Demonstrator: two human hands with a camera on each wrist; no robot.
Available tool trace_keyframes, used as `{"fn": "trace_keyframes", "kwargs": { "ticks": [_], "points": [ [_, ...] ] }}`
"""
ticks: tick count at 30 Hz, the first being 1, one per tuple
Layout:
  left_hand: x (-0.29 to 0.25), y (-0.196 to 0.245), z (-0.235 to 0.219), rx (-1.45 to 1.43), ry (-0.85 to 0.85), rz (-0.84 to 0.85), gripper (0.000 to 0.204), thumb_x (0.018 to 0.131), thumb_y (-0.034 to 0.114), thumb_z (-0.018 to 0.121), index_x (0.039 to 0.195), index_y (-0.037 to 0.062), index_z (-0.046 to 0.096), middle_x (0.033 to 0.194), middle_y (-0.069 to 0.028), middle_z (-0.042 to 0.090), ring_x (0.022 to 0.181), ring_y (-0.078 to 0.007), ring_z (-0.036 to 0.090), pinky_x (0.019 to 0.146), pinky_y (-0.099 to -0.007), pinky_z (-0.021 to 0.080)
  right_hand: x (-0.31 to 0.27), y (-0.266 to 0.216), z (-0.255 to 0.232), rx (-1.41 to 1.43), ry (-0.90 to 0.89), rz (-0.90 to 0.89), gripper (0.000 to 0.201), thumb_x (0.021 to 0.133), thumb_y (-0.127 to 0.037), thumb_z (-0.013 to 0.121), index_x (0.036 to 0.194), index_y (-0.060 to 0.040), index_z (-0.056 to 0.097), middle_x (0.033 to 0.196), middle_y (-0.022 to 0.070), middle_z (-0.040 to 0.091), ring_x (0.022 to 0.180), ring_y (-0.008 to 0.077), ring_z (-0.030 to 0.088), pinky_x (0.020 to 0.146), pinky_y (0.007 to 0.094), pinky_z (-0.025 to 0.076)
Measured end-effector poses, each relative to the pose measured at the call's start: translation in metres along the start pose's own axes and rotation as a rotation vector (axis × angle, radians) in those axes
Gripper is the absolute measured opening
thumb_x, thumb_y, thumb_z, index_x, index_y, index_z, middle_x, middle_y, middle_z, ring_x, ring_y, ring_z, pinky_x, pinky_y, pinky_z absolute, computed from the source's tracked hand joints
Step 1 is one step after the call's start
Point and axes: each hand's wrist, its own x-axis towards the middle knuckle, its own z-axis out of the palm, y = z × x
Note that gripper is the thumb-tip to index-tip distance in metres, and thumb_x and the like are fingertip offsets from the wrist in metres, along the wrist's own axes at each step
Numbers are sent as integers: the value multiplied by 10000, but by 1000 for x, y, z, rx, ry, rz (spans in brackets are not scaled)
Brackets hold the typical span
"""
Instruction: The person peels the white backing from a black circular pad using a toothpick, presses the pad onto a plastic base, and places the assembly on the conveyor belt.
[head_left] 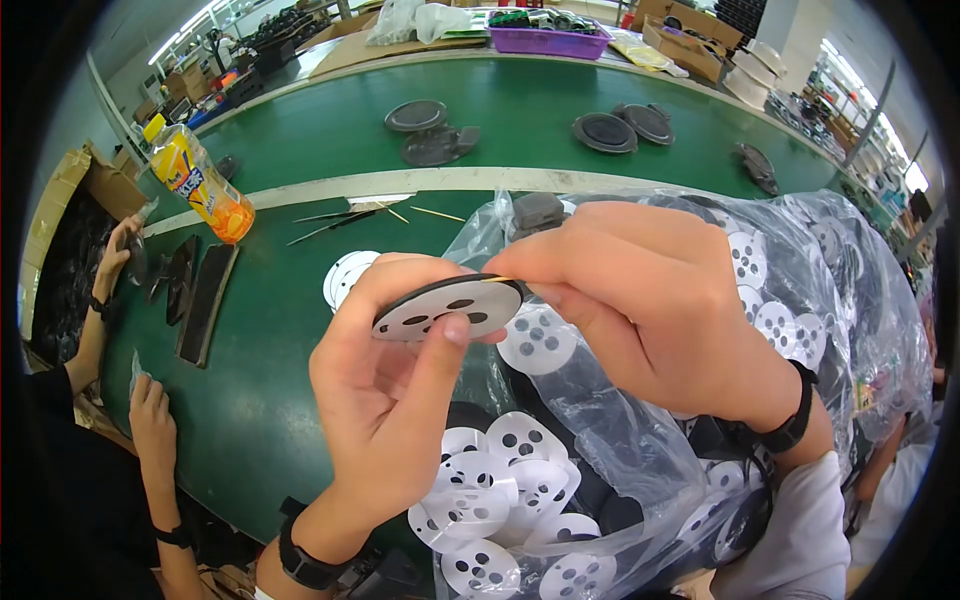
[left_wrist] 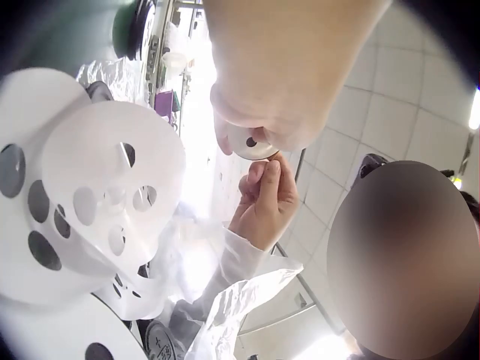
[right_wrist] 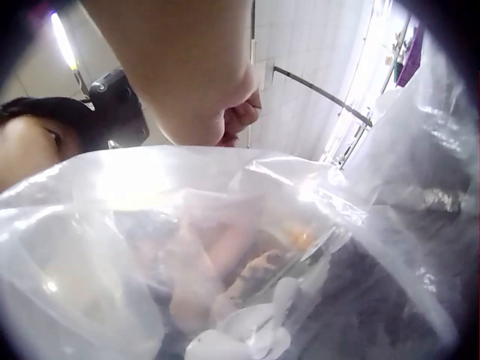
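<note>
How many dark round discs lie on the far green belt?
4, perhaps more hidden: one far left, one beside a darker part, and two side by side to the right.

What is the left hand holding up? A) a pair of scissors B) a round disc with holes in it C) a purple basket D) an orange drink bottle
B: the left hand pinches a round disc with holes by its edge, while the right hand works at the disc's rim.

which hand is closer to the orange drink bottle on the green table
Left. The left hand, holding the round disc, sits right of and below the orange drink bottle. The right hand, pinching the disc's edge, is further right, over the plastic bag.
</note>
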Motion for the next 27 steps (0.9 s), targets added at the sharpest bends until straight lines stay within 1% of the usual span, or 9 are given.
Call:
{"fn": "trace_keyframes", "kwargs": {
  "ticks": [5,8,10,14,16,17,21,23,27],
  "points": [
    [0,-2,0,4,-5,-44,220,872,-6,513,1088,-34,488,1015,-111,543,919,-207,594,733,-375,550,-1,5,-1,-31,-53,-33,190,683,39,607,864,-10,631,637,90,536,552,250,520,488,328,395],
    [1,-4,-4,74,-28,27,200,868,-21,510,1067,-46,498,1028,-113,519,919,-209,585,730,-364,550,-1,8,-2,-54,-99,-50,189,683,37,606,864,-15,625,628,91,514,562,260,517,494,340,395],
    [1,-4,-7,261,-70,103,187,864,-28,517,1049,-52,506,1038,-116,492,921,-208,575,729,-349,549,-1,10,-3,-53,-123,-45,177,687,36,604,855,-15,620,621,92,506,561,264,515,497,343,395],
    [0,-3,-4,290,-78,115,209,873,-11,517,1077,-55,494,1024,-124,530,914,-210,589,729,-336,550,-1,12,-5,-90,-179,-37,167,706,-2,621,870,-27,609,639,86,511,584,268,519,523,345,404],
    [-2,3,5,92,40,-114,207,873,-69,461,1077,-67,500,1001,-107,545,908,-162,583,778,-297,536,-2,8,0,-124,-128,-37,200,702,-28,642,897,-32,600,660,80,519,598,264,520,535,346,406],
    [-2,5,7,93,39,-114,207,873,-69,461,1077,-67,500,1001,-107,545,908,-162,583,778,-297,536,-2,6,3,-156,-76,-37,239,698,-55,663,925,-37,591,682,74,527,612,260,521,547,347,409],
    [-3,9,8,-6,41,-187,216,895,-29,459,1107,-69,474,1029,-125,566,943,-163,580,808,-325,538,-3,0,7,-130,-80,21,314,679,-97,698,956,-36,566,717,67,534,620,250,515,558,342,407],
    [-4,8,8,-7,26,-205,220,901,-18,458,1115,-68,467,1037,-128,569,946,-162,580,815,-331,538,-4,4,10,-134,-73,-57,305,673,-98,707,925,-27,551,711,62,522,595,241,490,542,330,390],
    [-7,7,11,-80,65,-237,220,906,-5,465,1119,-58,463,1027,-117,572,952,-154,574,836,-339,530,-6,3,15,-167,-39,-117,282,680,-96,707,893,-19,538,722,60,527,576,227,461,516,325,368]
  ]
}}
